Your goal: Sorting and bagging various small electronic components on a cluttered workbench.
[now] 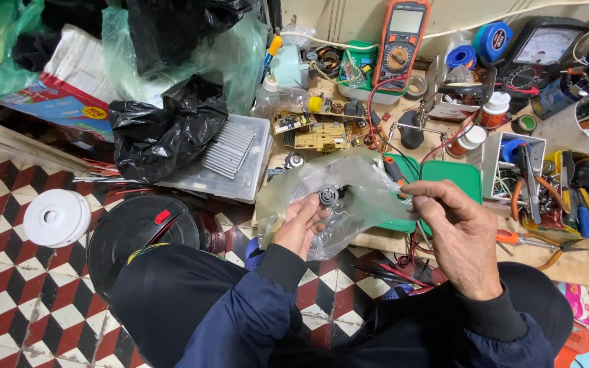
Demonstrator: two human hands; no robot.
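Note:
A crumpled clear plastic bag (349,184) hangs open between both hands above a low workbench. My left hand (300,223) holds the bag from below, its fingers around a small round grey ribbed part (328,197) that shows through the plastic. At the bag's right edge my right hand (459,235) pinches the plastic between thumb and fingers. Dark blue sleeves cover both forearms. What else lies in the bag is hidden by folds.
A green mat (455,177), circuit boards (318,136), an orange multimeter (401,41), an analogue meter (543,48), tape rolls and pliers (543,245) crowd the bench. On the checkered floor at left stand a black round lid (138,235), a white spool (56,218), a grey tray and black bags.

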